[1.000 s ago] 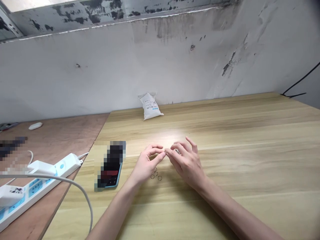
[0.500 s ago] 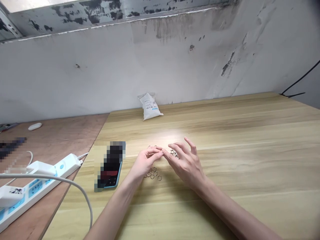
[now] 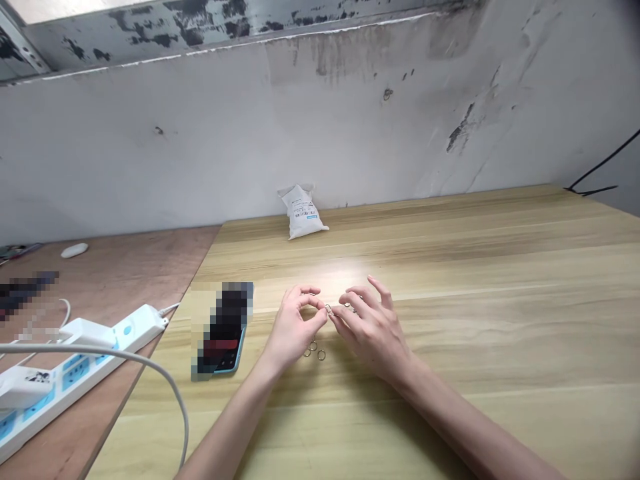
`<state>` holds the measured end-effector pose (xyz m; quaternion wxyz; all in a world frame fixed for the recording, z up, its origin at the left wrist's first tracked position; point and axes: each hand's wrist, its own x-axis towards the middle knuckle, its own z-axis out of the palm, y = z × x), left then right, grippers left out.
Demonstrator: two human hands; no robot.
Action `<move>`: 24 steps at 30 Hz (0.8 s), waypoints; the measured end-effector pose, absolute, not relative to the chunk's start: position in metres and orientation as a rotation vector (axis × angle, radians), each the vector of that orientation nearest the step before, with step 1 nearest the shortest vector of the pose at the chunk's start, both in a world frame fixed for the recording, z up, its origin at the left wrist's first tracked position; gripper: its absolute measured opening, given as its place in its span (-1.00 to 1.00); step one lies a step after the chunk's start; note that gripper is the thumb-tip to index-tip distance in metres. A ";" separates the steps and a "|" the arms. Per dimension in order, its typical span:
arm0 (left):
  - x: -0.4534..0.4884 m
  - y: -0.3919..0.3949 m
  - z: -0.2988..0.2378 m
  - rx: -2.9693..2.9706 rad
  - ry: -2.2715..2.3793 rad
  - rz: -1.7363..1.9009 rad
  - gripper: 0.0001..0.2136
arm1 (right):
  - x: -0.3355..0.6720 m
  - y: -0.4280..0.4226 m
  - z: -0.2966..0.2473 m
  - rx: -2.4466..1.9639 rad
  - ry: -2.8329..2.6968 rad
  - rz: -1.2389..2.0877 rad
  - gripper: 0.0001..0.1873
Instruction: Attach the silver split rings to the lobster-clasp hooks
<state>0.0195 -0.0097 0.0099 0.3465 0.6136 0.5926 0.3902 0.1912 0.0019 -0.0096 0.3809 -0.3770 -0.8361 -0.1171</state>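
Note:
A small metal ring [image 3: 329, 310] is between the fingertips of both hands, just above the table. My left hand [image 3: 294, 327] pinches it from the left, thumb and index finger bent into a loop. From the right, my right hand [image 3: 369, 328] grips at the same spot with thumb and index finger, its other fingers raised and spread. Whether a second small part is joined to the ring is too fine to tell. Loose metal rings [image 3: 321, 355] lie below my left hand, partly covered by it. More small metal pieces [image 3: 347, 305] show behind my right fingers, mostly hidden.
A phone [image 3: 231, 357], partly blurred out, lies left of my left hand. A white plastic packet [image 3: 304, 217] rests near the wall. On the brown table at left are a power strip [image 3: 137, 328] with chargers, a grey cable [image 3: 173, 390] and a white oval object [image 3: 75, 250].
My left hand's fingers have lifted and opened into a loop, showing the ring at the fingertips. Left hand covers more of the loose rings. The view has shifted slightly.

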 end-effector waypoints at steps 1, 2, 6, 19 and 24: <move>0.020 -0.011 0.010 1.653 1.569 1.016 -0.91 | 0.191 0.002 -0.010 -0.971 -2.143 -0.282 -0.82; 0.021 -0.012 0.009 1.705 1.592 1.012 -0.92 | 0.191 0.001 -0.010 -0.978 -2.153 -0.268 -0.82; 0.022 -0.014 0.008 1.837 1.629 0.985 -0.92 | 0.191 0.000 -0.011 -0.982 -2.187 -0.245 -0.79; 0.019 -0.014 0.006 2.531 1.599 0.884 -0.91 | 0.209 0.008 -0.001 -1.013 -2.048 0.130 -0.73; 0.016 -0.015 0.011 2.424 1.619 0.917 -0.94 | 0.209 0.007 0.000 -0.901 -2.154 0.017 -0.85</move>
